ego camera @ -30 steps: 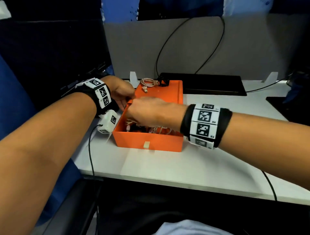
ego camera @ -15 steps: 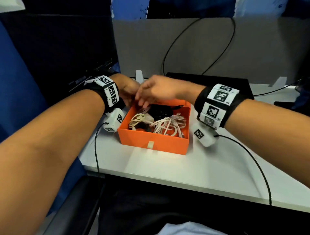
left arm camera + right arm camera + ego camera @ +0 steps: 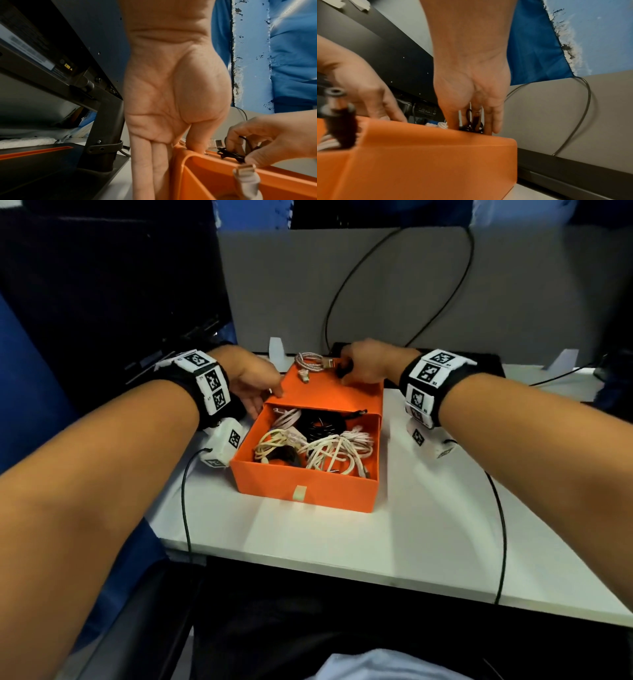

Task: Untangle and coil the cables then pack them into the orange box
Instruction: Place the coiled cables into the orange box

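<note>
The orange box (image 3: 305,484) stands on the white table with its drawer pulled out toward me. Inside lie coiled white cables (image 3: 335,450) and a black coil (image 3: 320,424). On the orange sleeve (image 3: 325,395) behind the drawer rests a pink braided cable (image 3: 310,362). Beside it, my right hand (image 3: 346,374) pinches a small black coiled cable (image 3: 235,152) on the sleeve's far right. My left hand (image 3: 265,402) rests on the sleeve's left edge, with straight fingers down the side wall and the thumb on top.
A flat black device (image 3: 479,361) lies right behind the box against a grey partition (image 3: 513,285), where a black cable (image 3: 442,302) loops. A dark monitor (image 3: 102,285) stands at the left. Bare white table (image 3: 342,542) stretches to the front edge.
My right hand rose out of the drawer and moved back to the black cable on the sleeve. The left hand stayed at the box's left side.
</note>
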Tool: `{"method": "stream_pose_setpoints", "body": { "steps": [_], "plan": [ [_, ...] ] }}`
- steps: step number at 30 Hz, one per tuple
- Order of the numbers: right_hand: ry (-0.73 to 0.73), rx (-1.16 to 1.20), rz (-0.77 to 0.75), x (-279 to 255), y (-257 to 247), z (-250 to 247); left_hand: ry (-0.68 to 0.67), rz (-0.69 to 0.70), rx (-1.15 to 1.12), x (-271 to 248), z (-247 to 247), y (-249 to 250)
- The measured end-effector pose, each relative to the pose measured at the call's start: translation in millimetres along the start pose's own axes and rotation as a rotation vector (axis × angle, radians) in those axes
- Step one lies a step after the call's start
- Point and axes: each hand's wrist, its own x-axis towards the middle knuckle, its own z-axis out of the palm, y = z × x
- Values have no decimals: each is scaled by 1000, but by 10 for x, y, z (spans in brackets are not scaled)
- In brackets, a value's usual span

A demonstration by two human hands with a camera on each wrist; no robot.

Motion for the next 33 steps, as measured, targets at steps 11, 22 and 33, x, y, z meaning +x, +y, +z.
{"method": "stream_pose_setpoints", "body": {
  "steps": [11,22,33],
  "plan": [
    [297,340,-210,-976,-301,-504,-10,18,-2,-35,1,-38],
    [-221,122,-423,-1266,-876,48,28,19,-29,-42,26,-29],
    [-484,456,-330,-1110,-645,-158,21,14,-38,2,20,-25]
  ]
}}
